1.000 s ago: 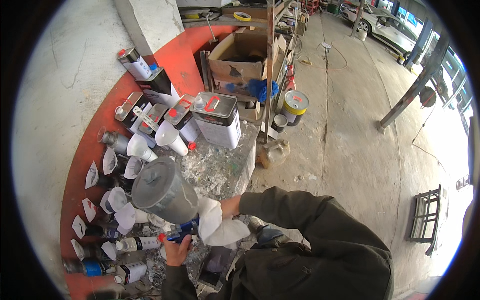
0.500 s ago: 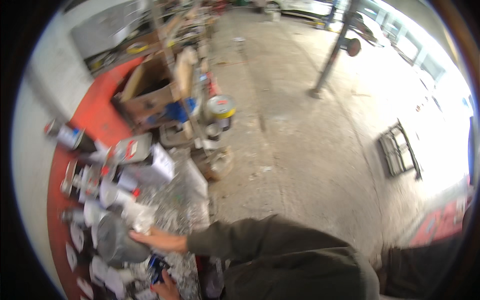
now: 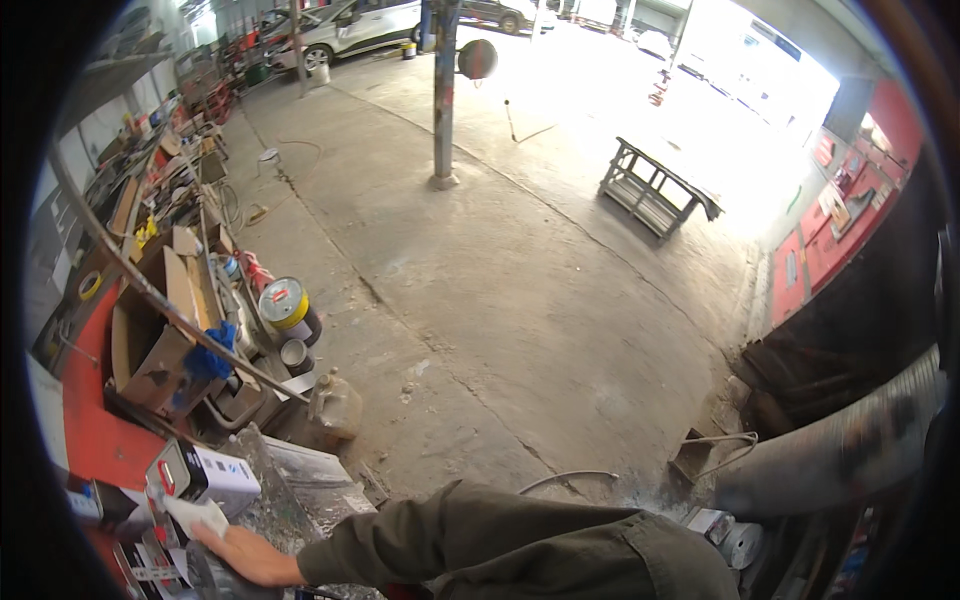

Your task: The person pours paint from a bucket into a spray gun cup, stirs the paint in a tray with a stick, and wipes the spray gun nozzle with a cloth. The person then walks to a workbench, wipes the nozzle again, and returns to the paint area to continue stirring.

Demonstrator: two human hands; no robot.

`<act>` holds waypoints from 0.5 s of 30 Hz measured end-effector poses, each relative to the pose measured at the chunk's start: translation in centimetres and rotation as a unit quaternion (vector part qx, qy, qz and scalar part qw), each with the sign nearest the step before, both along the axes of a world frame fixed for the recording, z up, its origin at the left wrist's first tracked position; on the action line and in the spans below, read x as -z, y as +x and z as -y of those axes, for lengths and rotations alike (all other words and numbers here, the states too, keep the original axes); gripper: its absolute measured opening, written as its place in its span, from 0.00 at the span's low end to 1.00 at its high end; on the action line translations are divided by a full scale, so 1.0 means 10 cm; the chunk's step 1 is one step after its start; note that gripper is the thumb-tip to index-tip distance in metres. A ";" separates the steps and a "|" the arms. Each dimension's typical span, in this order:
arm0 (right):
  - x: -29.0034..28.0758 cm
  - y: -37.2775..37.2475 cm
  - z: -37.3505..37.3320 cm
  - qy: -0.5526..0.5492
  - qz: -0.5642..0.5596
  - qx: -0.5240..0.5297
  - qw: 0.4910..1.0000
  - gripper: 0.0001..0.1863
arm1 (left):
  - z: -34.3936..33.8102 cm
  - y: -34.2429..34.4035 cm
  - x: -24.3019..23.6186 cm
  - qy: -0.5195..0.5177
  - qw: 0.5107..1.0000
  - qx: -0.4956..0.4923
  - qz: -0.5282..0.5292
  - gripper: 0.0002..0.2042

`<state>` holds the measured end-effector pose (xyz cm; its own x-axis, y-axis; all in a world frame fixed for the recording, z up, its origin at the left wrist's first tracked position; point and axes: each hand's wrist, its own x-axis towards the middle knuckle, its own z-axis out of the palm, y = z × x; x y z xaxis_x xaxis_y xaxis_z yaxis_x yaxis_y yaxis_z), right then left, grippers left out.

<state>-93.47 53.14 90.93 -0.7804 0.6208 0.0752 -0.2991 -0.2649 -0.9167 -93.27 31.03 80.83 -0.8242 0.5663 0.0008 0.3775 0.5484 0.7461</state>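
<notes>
My right hand (image 3: 245, 555) reaches over the bench at the lower left, its dark green sleeve crossing the bottom of the view. At its fingertips is a crumpled white cloth or paper wipe (image 3: 208, 516), which the hand appears to grip; the fingers' undersides are hidden. Just beyond it stands a rectangular metal can (image 3: 205, 473) with a white and violet label. A grey, rounded container (image 3: 208, 572) shows partly below the hand, cut off by the dark rim. My left hand is out of sight.
A cardboard box (image 3: 155, 335) sits farther along the red bench. Beside it on the floor are a yellow-banded drum (image 3: 290, 308) and a dusty plastic jug (image 3: 335, 405). A metal post (image 3: 444, 100) and a low frame stand (image 3: 655, 185) rise from the concrete floor.
The view has swung right and up, so the bench has shifted to the lower left. My left hand and the dark blue can beside it have left the picture.
</notes>
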 end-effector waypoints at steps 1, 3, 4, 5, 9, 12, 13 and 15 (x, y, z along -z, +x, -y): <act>-0.10 0.14 0.13 0.027 0.013 0.072 0.997 0.43 | -0.05 0.01 -0.02 -0.013 1.000 -0.008 -0.005 0.36; 0.09 0.07 0.38 0.142 -0.024 0.269 0.952 0.40 | -0.19 -0.14 0.08 -0.110 0.982 0.022 -0.154 0.31; 0.08 0.17 0.47 0.188 -0.017 0.269 0.945 0.39 | -0.24 -0.15 0.06 -0.063 0.970 0.061 -0.227 0.30; 0.05 0.26 0.47 0.229 -0.017 0.271 0.935 0.38 | -0.31 -0.16 0.05 -0.012 0.949 0.107 -0.296 0.28; -0.02 0.33 0.24 0.303 -0.027 0.248 0.920 0.35 | -0.41 -0.10 0.19 -0.025 0.984 0.040 -0.173 0.28; -0.04 0.27 0.00 0.305 -0.036 0.218 0.926 0.34 | -0.51 -0.07 0.22 -0.186 0.968 -0.013 -0.169 0.32; -0.03 0.22 -0.08 0.299 -0.038 0.207 0.931 0.33 | -0.50 -0.03 0.18 -0.097 0.988 -0.012 -0.123 0.33; -0.05 0.19 -0.20 0.277 -0.046 0.197 0.939 0.32 | -0.69 0.32 -0.29 0.083 0.996 -0.007 -0.024 0.35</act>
<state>-91.57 55.12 91.46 -0.4727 0.7053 0.5282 -0.3593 0.3931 -0.8464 -90.07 37.98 83.73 -0.8284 0.5441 0.1332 0.4089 0.4249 0.8077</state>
